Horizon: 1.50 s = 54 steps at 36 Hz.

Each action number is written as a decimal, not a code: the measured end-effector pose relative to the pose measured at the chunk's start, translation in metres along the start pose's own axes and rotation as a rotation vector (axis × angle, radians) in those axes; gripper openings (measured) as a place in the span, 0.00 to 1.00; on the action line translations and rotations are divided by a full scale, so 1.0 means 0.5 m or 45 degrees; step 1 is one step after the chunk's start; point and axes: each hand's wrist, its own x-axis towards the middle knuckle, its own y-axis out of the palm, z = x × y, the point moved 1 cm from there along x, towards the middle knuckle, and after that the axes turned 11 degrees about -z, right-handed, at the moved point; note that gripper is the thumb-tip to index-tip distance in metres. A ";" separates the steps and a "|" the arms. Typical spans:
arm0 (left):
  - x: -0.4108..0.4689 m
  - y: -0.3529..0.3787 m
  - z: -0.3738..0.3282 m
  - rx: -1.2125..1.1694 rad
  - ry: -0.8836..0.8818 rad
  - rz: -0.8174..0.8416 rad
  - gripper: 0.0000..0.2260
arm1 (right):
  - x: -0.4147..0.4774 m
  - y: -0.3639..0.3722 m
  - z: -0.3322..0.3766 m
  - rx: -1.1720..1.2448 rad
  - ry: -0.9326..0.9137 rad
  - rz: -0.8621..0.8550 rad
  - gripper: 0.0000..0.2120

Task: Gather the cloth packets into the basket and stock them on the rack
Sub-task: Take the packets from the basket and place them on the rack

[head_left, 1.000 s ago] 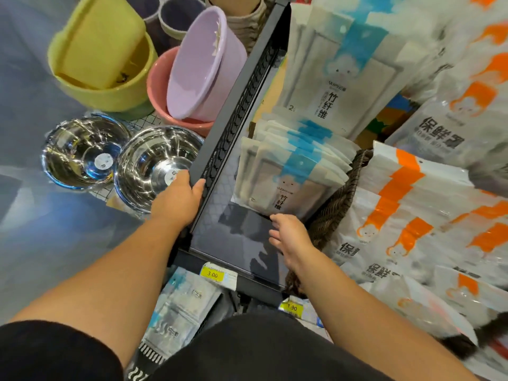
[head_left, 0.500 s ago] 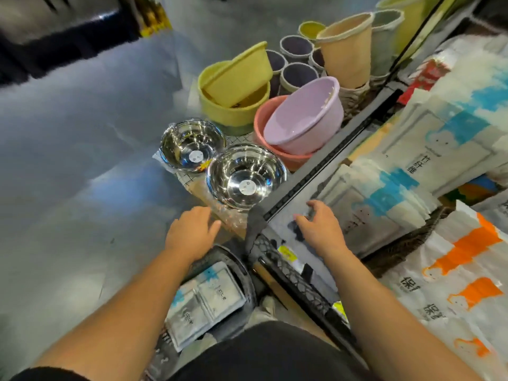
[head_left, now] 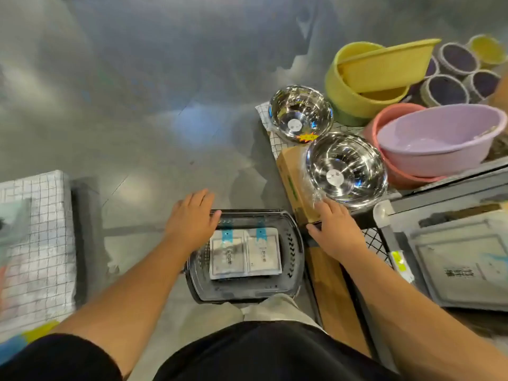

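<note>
Cloth packets (head_left: 245, 253) lie flat in the floor basket (head_left: 296, 254).
My left hand (head_left: 192, 218) hovers loose-fingered at its rim; my right hand (head_left: 336, 232) lies flat beside a steel bowl (head_left: 346, 169) I might knock over.

A dark basket (head_left: 295, 243) sits on the floor, holding two cloth packets (head_left: 244, 253) side by side. The left hand (head_left: 192, 218) spreads flat over its far rim. The right hand (head_left: 335, 229) rests at the corner of a cardboard box (head_left: 291, 171) bearing a steel bowl (head_left: 346, 169).
</note>
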 end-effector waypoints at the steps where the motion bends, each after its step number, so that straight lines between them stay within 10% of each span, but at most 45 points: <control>1: -0.012 0.010 0.016 -0.005 -0.013 0.000 0.24 | 0.005 0.017 0.012 -0.032 -0.038 0.025 0.30; 17: -0.107 0.428 0.122 -0.032 -0.301 0.367 0.25 | 0.123 0.478 0.004 -0.253 -0.061 0.625 0.28; 30: -0.029 0.927 0.139 -0.105 -0.285 0.346 0.28 | 0.215 0.969 -0.095 -0.180 -0.178 0.667 0.28; 42: -0.025 1.243 0.163 -0.180 -0.909 0.400 0.43 | 0.287 1.291 -0.140 0.213 0.628 0.444 0.58; 49: -0.027 1.261 0.140 -0.143 -1.186 0.222 0.46 | 0.273 1.323 -0.142 0.194 0.794 0.184 0.42; 54: -0.021 1.246 0.136 -0.358 -1.435 0.060 0.23 | 0.267 1.291 -0.147 0.337 0.851 0.184 0.24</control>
